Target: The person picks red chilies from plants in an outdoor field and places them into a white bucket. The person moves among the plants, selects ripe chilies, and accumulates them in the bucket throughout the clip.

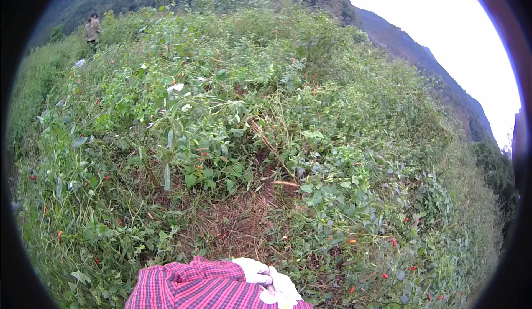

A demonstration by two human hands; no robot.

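Observation:
Both of my hands are in white gloves, close together at the bottom edge in front of a red-and-dark checked shirt (216, 294). My left hand (251, 270) comes in from the left sleeve, and its fingers touch my right hand (283, 286). The fingers are bunched, and whether anything is between them is hidden. Ahead lies a patch of trodden dry grass (237, 226). Red chili peppers show among the green plants on both sides, such as a red pepper (393, 241) and an orange pepper (352, 241) at right, and another orange pepper (60, 236) at left.
Dense, tangled plants (341, 142) rise on both sides and ahead. Pale dry stalks (264, 136) lean over the narrow ground strip. Far off at upper left stands a person (92, 29), near a whitish object (80, 63). Wooded hills (399, 39) close the background.

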